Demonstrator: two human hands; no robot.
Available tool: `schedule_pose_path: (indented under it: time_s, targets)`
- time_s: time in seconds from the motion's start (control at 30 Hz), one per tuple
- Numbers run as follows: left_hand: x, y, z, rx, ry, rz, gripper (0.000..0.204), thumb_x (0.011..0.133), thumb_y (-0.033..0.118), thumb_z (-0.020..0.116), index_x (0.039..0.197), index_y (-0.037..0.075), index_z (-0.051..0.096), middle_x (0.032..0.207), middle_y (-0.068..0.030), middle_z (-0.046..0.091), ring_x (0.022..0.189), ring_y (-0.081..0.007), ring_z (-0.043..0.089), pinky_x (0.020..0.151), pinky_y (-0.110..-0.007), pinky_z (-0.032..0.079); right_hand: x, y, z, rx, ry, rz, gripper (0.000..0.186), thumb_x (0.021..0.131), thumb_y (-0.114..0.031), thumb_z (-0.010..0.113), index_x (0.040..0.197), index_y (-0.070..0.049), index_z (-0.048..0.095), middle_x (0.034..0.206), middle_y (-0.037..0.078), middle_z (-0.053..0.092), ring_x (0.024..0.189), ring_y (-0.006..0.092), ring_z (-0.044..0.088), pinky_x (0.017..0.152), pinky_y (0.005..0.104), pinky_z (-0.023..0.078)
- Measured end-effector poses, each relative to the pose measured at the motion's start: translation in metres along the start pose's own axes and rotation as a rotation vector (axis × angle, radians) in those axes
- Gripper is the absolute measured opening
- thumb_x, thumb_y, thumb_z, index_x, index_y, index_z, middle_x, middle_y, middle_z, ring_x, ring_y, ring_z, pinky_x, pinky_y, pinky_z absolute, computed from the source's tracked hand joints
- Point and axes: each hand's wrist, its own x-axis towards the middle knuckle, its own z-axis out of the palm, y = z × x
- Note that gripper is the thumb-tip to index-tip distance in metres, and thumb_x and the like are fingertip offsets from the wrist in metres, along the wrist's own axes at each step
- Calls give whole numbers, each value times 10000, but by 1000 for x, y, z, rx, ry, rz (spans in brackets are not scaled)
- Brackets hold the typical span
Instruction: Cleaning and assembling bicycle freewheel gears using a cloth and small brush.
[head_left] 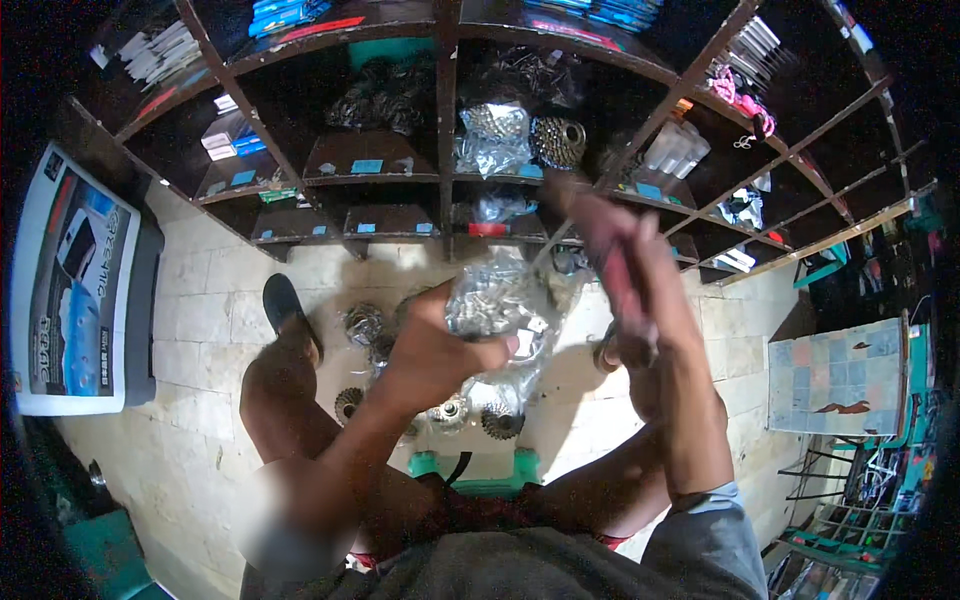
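My left hand grips a crinkled clear plastic bag with silvery metal inside, held out over the floor. My right hand, blurred by motion, is to the right of that bag around a long reddish object that I cannot make out. On the floor beneath lie several bicycle cassettes and wrapped parts, partly hidden by the bag and my left arm.
A dark shelving unit holds bagged parts, more cassettes and boxes. A large printed box stands at left, a tiled-top table and metal rack at right. My legs straddle a green stool.
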Motion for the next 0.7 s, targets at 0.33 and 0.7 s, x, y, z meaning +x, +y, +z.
schedule_pose_path:
  time_s: [0.33,0.7]
  targets:
    - [-6,5,3,399,-23,2,515,709,205,884,1121,10,646,939,-140,745,880,-223,740,814,-353,570,-21,45,50,-27,-174,34,234,1041,-179,651,1117,35,707,859,46,740,767,82,620,689,299,513]
    - [-5,0,-2,393,6,107,732,639,143,911,1297,37,607,1235,-95,687,1162,-206,644,1055,-348,486,22,1,-13,556,252,201,603,967,-622,629,1244,-88,666,1069,84,729,950,176,697,853,287,548]
